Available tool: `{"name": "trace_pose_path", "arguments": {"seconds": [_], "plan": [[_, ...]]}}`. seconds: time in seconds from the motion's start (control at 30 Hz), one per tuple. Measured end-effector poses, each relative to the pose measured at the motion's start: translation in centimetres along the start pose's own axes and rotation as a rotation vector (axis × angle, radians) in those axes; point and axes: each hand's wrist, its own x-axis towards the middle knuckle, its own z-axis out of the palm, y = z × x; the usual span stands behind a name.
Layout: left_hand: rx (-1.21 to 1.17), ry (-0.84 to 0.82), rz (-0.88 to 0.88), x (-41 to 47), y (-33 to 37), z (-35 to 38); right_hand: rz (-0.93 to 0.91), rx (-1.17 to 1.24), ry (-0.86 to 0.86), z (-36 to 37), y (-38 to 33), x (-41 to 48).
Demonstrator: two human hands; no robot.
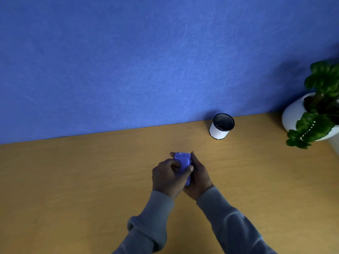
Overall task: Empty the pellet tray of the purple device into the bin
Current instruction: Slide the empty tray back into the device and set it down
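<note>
Both hands clasp the purple device (182,160) over the middle of the surface (73,180). The left hand (167,177) curls over its face, and the right hand (199,178) cups its right side. The bin (220,132) stands well apart, far and to the right. If the tray comes loose here, I reckon pellets would scatter across the surface. I can read no brand or writing.

The purple device (182,162) is showing smooth plastic with a faint sheen. The table (73,180) is looking like matt wood with fine grain. The far wall (128,61) is showing matt, felt-like blue cloth. The bin (219,132) is showing a smooth white side. The sleeves (152,222) are looking like soft grey cloth, the pot (291,114) at right smooth.
</note>
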Motion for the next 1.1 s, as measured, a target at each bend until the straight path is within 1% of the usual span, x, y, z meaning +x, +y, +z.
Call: {"name": "trace_pose_path", "arguments": {"seconds": [0.17, 0.27, 0.33, 0.37, 0.4, 0.43, 0.5, 0.53, 0.6, 0.73, 0.93, 1.0, 1.1], "plan": [[-0.027, 0.034, 0.108, -0.4, -0.9, 0.3, -0.053, -0.019, 0.025, 0.2, 0.0, -0.1], [-0.149, 0.084, 0.091, -0.7, -1.7, 0.5, -0.099, -0.008, 0.079, 0.0, -0.6, 0.2], [-0.216, 0.143, 0.007, -0.9, -2.7, 0.8, -0.138, 0.027, 0.115, -0.2, -1.3, 0.3], [-0.258, 0.142, -0.071, -1.0, -3.2, 0.9, -0.154, 0.038, 0.135, -0.3, -1.5, 0.4], [-0.351, 0.113, -0.181, -1.2, -3.6, 1.1, -0.164, 0.034, 0.153, -0.4, -1.7, 0.4], [-0.498, 0.061, -0.293, -1.3, -3.9, 1.4, -0.169, 0.025, 0.166, -0.4, -1.8, 0.4], [-0.808, -0.069, -0.440, -1.6, -3.9, 1.6, -0.168, 0.026, 0.186, -0.4, -1.8, 0.3], [-0.894, -0.100, -0.458, -1.8, -3.9, 1.7, -0.164, 0.031, 0.199, -0.4, -1.8, 0.2], [-0.987, -0.104, -0.456, -2.0, -3.6, 1.9, -0.162, 0.036, 0.215, -0.3, -1.7, 0.1], [-1.001, -0.059, -0.436, -1.7, -3.7, 1.7, -0.175, 0.063, 0.197, -0.1, -1.6, -0.3], [-0.964, -0.092, -0.405, -0.5, -4.3, 0.7, -0.216, 0.053, 0.155, -0.3, -1.7, -1.5], [-0.998, -0.097, -0.420, 0.0, -4.3, 0.2, -0.238, 0.033, 0.144, -0.4, -1.7, -1.9], [-1.122, -0.116, -0.420, 0.3, -4.3, -0.3, -0.259, 0.027, 0.140, -0.3, -1.7, -2.6]]}}
